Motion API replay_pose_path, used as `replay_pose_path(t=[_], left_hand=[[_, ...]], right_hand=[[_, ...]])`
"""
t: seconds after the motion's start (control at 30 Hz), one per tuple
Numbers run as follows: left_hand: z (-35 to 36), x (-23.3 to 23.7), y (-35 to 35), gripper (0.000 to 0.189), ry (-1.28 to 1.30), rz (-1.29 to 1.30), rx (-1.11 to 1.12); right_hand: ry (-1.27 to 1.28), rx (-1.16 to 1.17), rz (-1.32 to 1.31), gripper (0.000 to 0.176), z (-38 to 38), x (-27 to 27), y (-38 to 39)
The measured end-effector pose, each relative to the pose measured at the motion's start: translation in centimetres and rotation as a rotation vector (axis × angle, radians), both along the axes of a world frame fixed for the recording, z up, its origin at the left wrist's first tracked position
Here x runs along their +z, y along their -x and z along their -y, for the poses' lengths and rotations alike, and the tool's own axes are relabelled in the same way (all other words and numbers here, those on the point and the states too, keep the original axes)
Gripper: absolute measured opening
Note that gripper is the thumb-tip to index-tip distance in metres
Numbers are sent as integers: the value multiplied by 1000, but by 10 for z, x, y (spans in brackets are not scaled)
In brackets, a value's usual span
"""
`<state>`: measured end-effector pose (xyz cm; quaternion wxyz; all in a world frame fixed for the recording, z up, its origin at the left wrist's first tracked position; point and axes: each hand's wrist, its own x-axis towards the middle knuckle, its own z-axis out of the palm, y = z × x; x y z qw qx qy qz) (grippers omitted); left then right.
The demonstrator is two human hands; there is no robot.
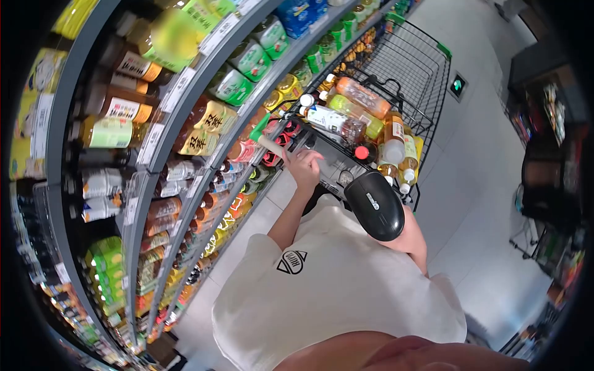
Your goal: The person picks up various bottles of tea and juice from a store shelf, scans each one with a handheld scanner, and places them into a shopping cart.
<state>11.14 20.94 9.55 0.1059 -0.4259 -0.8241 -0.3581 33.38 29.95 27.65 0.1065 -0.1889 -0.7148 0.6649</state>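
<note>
My left hand is at the light-coloured push handle of a shopping cart, its fingers bent over the bar beside the green end cap. In front of my right forearm is a black rounded device, which looks like the head of a barcode scanner. It hides my right hand, which appears to hold it from beneath. Beyond, the wire shopping cart carries several drink bottles: a white-labelled bottle, an orange bottle and an amber bottle among them.
Shelves of bottled drinks with price tags curve along my left, close to the cart's side. Grey tiled floor lies to the right, with a green floor sign. Dark display stands with goods are at the far right.
</note>
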Motion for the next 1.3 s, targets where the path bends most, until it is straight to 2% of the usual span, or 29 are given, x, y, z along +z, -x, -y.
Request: replay_pose_path(t=[0.1,0.37,0.57,0.63,0.93,1.3], left_hand=[[-5,3,-1,15,17,66,90],[-6,6,-1,14,8,93,110],[-5,6,-2,15,-19,131,91],[-3,5,-2,15,-30,134,90],[-5,-2,-6,16,-134,117,94],[-6,0,-11,19,-179,77,64]], right_hand=[[-34,17,-32,65,-3,-5,4],[-54,16,-19,61,-3,5,15],[-21,-81,-42,62,5,5,12],[-83,-90,-84,60,6,5,12],[-68,-101,-96,51,10,5,11],[-44,-28,-67,53,11,3,8]])
